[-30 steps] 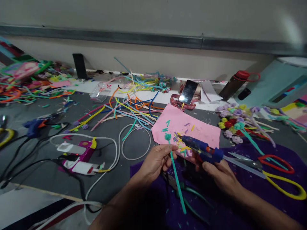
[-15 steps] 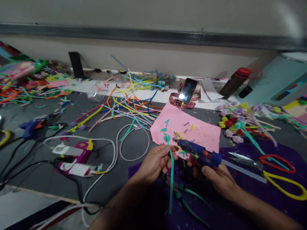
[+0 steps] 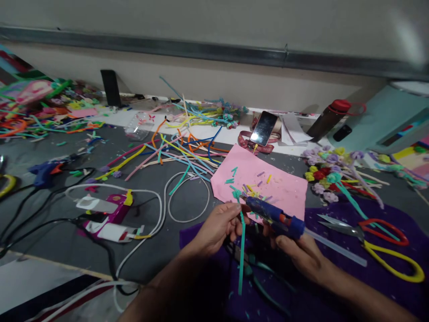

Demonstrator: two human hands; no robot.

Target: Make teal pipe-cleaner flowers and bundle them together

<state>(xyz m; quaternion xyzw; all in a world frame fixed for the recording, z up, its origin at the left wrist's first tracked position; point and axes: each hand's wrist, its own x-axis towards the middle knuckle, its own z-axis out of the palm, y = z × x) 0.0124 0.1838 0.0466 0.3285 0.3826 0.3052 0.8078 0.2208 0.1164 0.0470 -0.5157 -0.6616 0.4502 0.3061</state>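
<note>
Messy grey bench (image 3: 192, 199): left hand (image 3: 219, 226) is pinching a green stem (image 3: 241, 257), right hand (image 3: 296, 250) holding a glue gun (image 3: 270, 212), probably gluing, next needing steady aim.

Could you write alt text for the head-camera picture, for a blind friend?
The left hand holds a teal pipe-cleaner flower by its stem; the right hand aims a blue hot-glue gun at it. Beyond lies a pink sheet strewn with clippings; scissors lie at right.
</note>
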